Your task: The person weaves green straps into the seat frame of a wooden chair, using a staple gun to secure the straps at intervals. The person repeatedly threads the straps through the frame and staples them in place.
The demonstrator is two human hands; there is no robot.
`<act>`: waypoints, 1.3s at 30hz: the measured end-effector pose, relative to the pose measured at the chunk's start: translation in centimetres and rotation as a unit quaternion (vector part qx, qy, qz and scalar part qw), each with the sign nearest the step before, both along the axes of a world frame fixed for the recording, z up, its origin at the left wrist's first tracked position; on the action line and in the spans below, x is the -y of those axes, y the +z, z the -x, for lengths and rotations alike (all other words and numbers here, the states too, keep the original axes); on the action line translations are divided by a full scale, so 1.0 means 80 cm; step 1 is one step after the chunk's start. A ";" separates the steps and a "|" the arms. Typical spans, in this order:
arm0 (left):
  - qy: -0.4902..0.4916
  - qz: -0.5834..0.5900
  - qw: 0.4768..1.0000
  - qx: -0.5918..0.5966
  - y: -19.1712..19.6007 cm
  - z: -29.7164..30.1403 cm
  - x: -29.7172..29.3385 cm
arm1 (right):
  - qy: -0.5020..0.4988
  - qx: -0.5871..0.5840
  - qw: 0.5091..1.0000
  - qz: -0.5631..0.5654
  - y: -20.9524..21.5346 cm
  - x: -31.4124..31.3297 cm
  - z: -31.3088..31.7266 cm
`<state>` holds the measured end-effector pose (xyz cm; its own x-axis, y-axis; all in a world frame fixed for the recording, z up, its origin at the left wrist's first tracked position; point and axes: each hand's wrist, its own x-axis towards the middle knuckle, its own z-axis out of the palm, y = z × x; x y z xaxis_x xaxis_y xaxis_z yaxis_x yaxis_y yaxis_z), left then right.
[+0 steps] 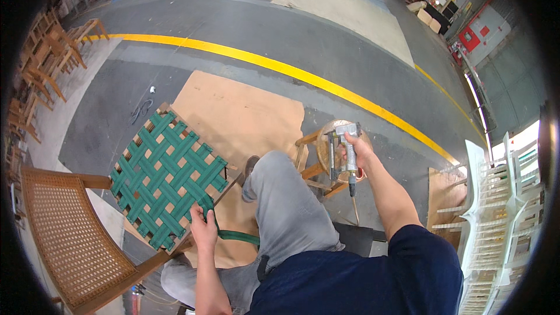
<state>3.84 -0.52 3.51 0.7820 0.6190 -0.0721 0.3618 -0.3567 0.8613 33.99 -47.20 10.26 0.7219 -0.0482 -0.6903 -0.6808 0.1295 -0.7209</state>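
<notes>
A wooden chair frame (96,181) stands at my left, its seat woven from green webbing (166,166) in a crisscross. My left hand (204,232) is closed on a green webbing strap (240,236) at the seat's near right corner. The strap's loose end trails rightward over my leg. In my right hand (360,154) is a pneumatic staple gun (349,130), gripped by its handle and held upright, with an air hose (354,207) hanging from its base. Behind the gun is a round-topped wooden stool (315,171); I cannot tell whether the gun touches it.
The chair's cane back (76,233) rises at the lower left. Brown cardboard (233,105) lies under the chair and my foot. Wooden chairs (44,64) line the far left; white slatted frames (501,216) stand at the right. A yellow line (262,64) crosses the floor.
</notes>
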 end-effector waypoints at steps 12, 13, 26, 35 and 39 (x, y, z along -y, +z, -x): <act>0.060 -0.042 0.994 -0.077 -0.008 0.001 0.017 | 0.163 0.038 0.825 0.540 -0.026 0.002 -0.011; 0.072 0.022 0.996 -0.056 -0.013 0.000 0.013 | 0.142 0.004 0.850 0.508 -0.021 0.007 -0.009; 0.022 0.509 0.860 0.024 0.015 0.030 -0.004 | 0.236 0.151 0.825 0.490 -0.044 0.086 0.079; 0.045 0.539 0.834 0.115 0.051 0.032 -0.049 | 0.165 0.268 0.917 0.244 0.023 0.065 0.085; 0.009 0.536 0.836 0.117 0.069 0.010 -0.068 | 0.315 0.324 0.868 0.205 0.059 -0.066 0.066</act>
